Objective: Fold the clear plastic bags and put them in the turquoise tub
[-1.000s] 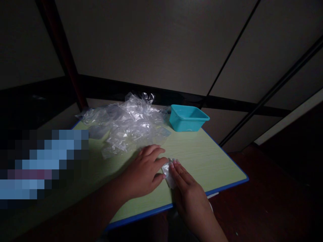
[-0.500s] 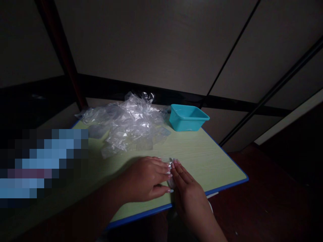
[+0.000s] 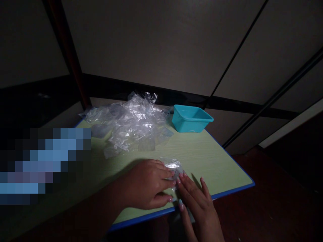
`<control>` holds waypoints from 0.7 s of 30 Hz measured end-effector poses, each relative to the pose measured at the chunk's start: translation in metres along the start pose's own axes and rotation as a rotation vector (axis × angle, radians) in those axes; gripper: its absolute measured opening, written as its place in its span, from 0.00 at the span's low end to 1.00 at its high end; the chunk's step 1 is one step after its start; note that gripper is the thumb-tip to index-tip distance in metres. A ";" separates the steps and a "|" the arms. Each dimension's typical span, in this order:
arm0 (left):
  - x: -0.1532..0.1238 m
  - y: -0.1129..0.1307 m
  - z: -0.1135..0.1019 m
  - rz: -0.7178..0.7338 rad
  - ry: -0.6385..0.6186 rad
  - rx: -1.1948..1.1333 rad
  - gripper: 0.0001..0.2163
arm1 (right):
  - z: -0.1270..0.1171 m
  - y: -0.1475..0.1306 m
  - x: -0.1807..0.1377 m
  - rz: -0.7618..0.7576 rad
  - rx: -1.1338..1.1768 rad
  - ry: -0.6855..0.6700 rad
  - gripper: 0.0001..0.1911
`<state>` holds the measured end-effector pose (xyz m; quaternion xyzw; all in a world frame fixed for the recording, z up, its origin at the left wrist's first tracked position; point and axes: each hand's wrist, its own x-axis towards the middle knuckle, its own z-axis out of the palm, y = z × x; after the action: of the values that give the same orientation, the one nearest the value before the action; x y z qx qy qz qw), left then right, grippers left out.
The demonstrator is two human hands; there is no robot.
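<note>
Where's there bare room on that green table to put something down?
Bare table lies between the teal tub and the right hand, toward the right edge. The plastic bag heap crowds the back left; the left hand fills the front.

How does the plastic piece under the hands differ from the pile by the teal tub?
The plastic piece is small, pressed flat under the left hand and right hand; the pile is large, crumpled, untouched. The piece lies near, the pile far. Both are clear plastic.
</note>
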<state>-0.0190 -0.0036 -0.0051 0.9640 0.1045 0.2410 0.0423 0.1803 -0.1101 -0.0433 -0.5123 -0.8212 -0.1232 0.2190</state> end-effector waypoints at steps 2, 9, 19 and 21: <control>-0.001 -0.001 0.002 0.001 -0.034 -0.003 0.14 | 0.005 0.002 -0.008 -0.039 -0.066 -0.001 0.34; 0.000 -0.002 0.004 -0.011 -0.101 -0.064 0.17 | 0.006 0.001 -0.011 -0.008 -0.090 -0.001 0.36; -0.001 -0.003 0.004 -0.010 -0.100 -0.061 0.17 | 0.007 -0.001 -0.008 0.039 -0.073 -0.038 0.39; -0.001 -0.002 0.004 -0.013 -0.103 -0.048 0.17 | 0.005 0.001 -0.009 0.060 -0.055 -0.038 0.38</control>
<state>-0.0185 -0.0017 -0.0091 0.9732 0.1025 0.1930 0.0722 0.1829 -0.1142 -0.0522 -0.5448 -0.8058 -0.1294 0.1930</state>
